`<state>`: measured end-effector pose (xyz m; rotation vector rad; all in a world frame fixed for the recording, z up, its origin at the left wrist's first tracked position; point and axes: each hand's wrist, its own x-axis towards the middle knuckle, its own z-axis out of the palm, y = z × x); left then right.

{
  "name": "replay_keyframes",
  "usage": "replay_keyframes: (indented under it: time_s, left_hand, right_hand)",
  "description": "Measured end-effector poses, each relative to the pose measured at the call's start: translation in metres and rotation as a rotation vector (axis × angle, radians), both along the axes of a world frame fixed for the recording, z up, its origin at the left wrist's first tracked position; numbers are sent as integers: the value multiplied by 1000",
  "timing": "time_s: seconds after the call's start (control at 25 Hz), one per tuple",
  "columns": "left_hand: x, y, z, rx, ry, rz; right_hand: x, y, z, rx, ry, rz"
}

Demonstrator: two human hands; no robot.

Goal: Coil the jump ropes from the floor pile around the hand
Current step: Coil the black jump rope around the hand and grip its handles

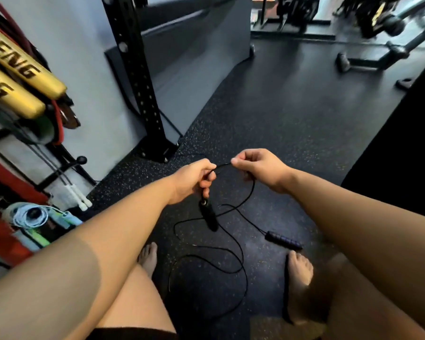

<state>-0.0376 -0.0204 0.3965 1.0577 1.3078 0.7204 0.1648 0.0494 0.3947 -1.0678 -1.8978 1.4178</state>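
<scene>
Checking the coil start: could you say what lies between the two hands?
In the head view, a short stretch of black jump-rope cord, held by left hand and right hand.

a black perforated rack upright stands on the speckled black floor. at left hang yellow pads with black lettering, a red band beneath, a light blue coil lower. machine frames sit far back right.

Hanging jump rope handle blurred; yellow pads clipped at left
</scene>
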Motion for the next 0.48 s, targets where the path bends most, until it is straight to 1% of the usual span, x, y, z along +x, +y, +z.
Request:
replay_keyframes:
  time_s: [0.04,0.12,0.2,0.28,0.32,0.4,0.48]
  left_hand:
    - [6,-6,2,-17,-45,-34]
    - [16,-14,0,-37,-155,-29]
    - [16,-10,1,-35,-182,4]
    - [12,-1,2,-38,-188,2]
    - [13,4,3,-45,-185,-15]
    - [18,10,1,-64,-167,-91]
    - [22,17,-5,-74,-212,-141]
  right_hand:
    - [-4,-5,7,37,-7,7]
    - [-10,-10,11,69,-39,71]
    - [-1,-6,3,5,-30,89]
    - [12,1,-10,-112,67,57]
    - [16,3,-16,-139,119,21]
    - [17,9,-23,-90,154,-58]
    - [9,17,-27,-13,125,-90]
